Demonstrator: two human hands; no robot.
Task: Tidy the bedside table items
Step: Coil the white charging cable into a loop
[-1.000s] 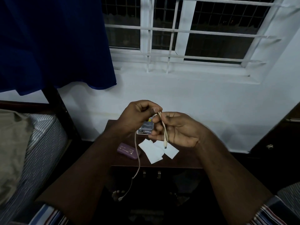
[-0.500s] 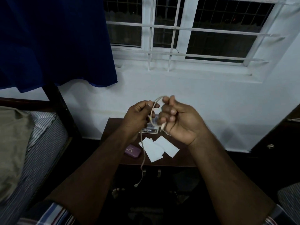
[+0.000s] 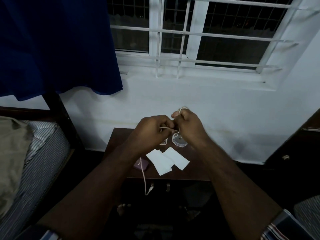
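We see the left hand (image 3: 150, 130) and right hand (image 3: 188, 126) both closed on the pale cable (image 3: 144, 177), its loop atop the right fist, its tail dangling below the left, above the surface (image 3: 119, 137).

No legible text, just unreadable marks on two items.
Purple case (image 3: 141, 165) below the left hand (image 3: 150, 130), partly behind the forearm: pale lettering on top, too blurred to read. Small box (image 3: 163, 142) just under the left hand, mostly hidden: printed label visible, too small and dark to read. White papers (image 3: 167, 160) below both hands look blank.
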